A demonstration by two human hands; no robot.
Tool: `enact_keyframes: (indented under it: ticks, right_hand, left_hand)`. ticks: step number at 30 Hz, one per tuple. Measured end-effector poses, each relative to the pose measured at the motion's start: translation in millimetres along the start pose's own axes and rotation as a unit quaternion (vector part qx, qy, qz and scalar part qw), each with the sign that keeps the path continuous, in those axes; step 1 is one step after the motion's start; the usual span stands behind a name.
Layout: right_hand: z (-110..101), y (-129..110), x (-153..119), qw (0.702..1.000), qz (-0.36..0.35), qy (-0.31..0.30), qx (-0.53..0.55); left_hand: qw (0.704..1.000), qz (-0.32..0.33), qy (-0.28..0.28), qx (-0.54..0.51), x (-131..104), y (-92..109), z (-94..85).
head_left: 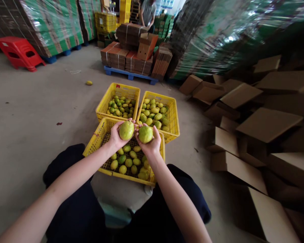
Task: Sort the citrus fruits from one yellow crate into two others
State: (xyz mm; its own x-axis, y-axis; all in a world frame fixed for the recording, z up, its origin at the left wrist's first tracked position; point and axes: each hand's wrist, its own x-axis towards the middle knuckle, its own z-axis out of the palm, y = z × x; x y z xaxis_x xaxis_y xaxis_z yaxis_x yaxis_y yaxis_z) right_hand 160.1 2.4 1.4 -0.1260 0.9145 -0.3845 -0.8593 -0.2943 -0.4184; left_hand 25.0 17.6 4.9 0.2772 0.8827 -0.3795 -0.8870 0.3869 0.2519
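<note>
My left hand is closed around a yellow-green lemon. A second, slightly greener lemon rests in the closed fingers of my right hand. Both hands are side by side above the near yellow crate, which has several yellow and green lemons on its bottom. Behind it stand two more yellow crates. The far left crate contains mostly greenish, smaller-looking lemons, and the far right crate contains yellower ones. My hands cover part of the near crate's back rim.
Opened cardboard boxes pile up on the right. A lone lemon lies on the floor. At the left is a red stool. Bundled cardboard sits on a blue pallet, with a person behind it. Wrapped stacks stand around.
</note>
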Motion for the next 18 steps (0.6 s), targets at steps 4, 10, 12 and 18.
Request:
enact_keyframes:
  ticks: [4, 10, 12, 18]
  right_hand:
    - [0, -1, 1, 1.000, -0.006, 0.014, -0.013]
    - [-12, 17, 8, 0.973, 0.092, 0.137, -0.158]
    - [-26, 33, 8, 0.952, 0.143, 0.181, -0.203]
    - [-83, 84, 1, 0.883, 0.274, 0.198, -0.325]
  left_hand:
    - [0.999, -0.008, 0.029, -0.024, 2, 1, -2.7]
    - [0.996, 0.004, 0.082, -0.035, 4, 13, -8.9]
    - [0.995, 0.006, 0.095, -0.037, 3, 20, -11.2]
    - [0.996, 0.030, 0.080, -0.029, -11, 40, -10.6]
